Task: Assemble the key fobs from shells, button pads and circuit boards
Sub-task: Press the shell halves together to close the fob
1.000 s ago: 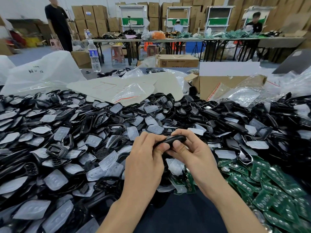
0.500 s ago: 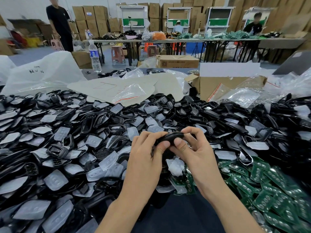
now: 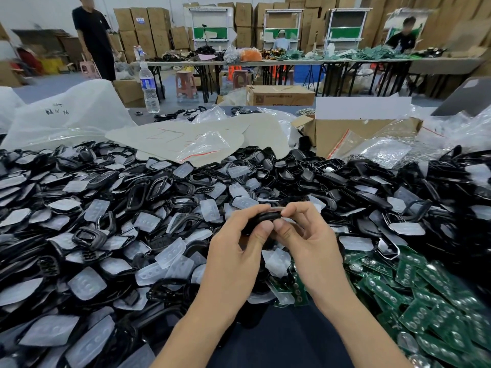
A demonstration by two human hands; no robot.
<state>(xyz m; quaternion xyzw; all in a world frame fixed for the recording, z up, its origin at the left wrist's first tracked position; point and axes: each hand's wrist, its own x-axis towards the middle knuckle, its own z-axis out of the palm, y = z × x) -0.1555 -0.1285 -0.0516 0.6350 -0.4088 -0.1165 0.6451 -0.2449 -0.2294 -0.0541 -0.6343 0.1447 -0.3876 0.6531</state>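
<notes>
A black key fob [image 3: 264,217] is pinched edge-on btwn two bare hands, held just above the heaped parts at centre frame. The left hand [image 3: 239,251] curls round its left end, thumb on the near edge, fingers over the top. The right hand [image 3: 310,240] pinches the other end w/ thumb and forefinger, and the two thumbs nearly touch. Whether the fob's halves are fully closed can't be told from this angle.

Directly under the grip and spreading away to its left is a deep heap of black shells [image 3: 138,197] mixed w/ translucent button pads [image 3: 170,252]. Below and right of the grip, green circuit boards [image 3: 414,288] overlap in a loose pile, w/ a few more just under the right wrist. A dark surface [image 3: 279,341] shows btwn the forearms.

Beyond the grip lies a pale sheet [image 3: 164,136] w/ red marks, a clear zip bag [image 3: 210,144] on top. An open cardboard box [image 3: 353,134] stands to the right of it. Far left is a big white plastic bag [image 3: 66,120] w/ handwriting, and a water bottle [image 3: 149,88] stands upright behind it.

Bkgd: long tables [image 3: 292,62] loaded w/ parts, stacked cartons [image 3: 143,25] along the wall, one person [image 3: 94,41] standing at left in black, and a seated worker [image 3: 401,38] at far right.
</notes>
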